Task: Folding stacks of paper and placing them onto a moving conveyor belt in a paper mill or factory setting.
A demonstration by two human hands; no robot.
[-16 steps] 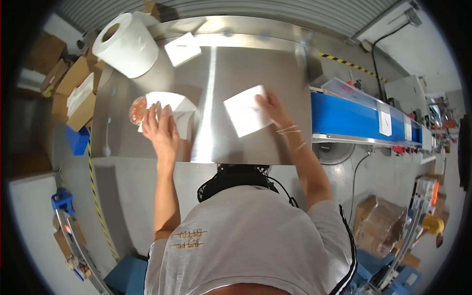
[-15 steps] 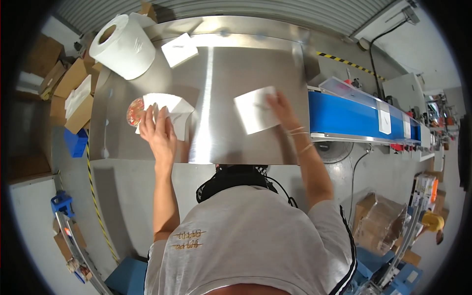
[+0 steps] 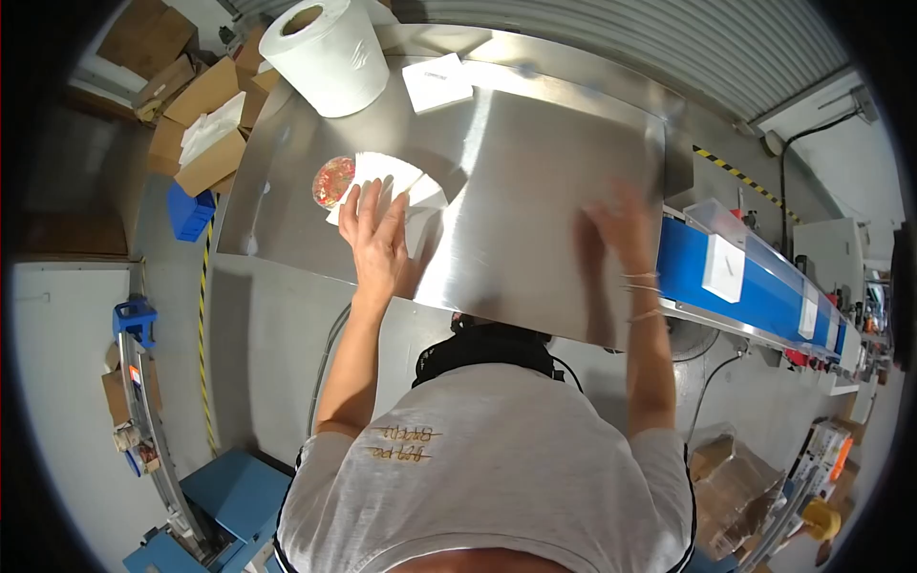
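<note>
Head view. Left hand (image 3: pixel 380 239) was palm-down over the left half of the steel worktable (image 3: pixel 544 143), fingers a bit spread, resting on a fanned stack of white square cards (image 3: pixel 420 186). No clamp that I could see; looked like a light hold-down, since loose flat cards would probably slide on bare metal. Fanned edges likely made single cards easier to separate. Round red-patterned item (image 3: pixel 334 181) sat on the table's left part, partly covered by the stack; kind and purpose unclear.

Right hand (image 3: pixel 623 222) was well apart from the left, over the table's right end. Too blurred to read the finger spread; no card showed in it.

Blue conveyor belt (image 3: pixel 683 253) ran off the table's right edge, so within easy reach of that hand. It carried a near white square (image 3: pixel 724 267) and a far white square (image 3: pixel 808 313), spaced apart, presumably to avoid overlap.

Big white roll (image 3: pixel 334 62) stood at the table's far-left corner, likely parked clear of both arms.
</note>
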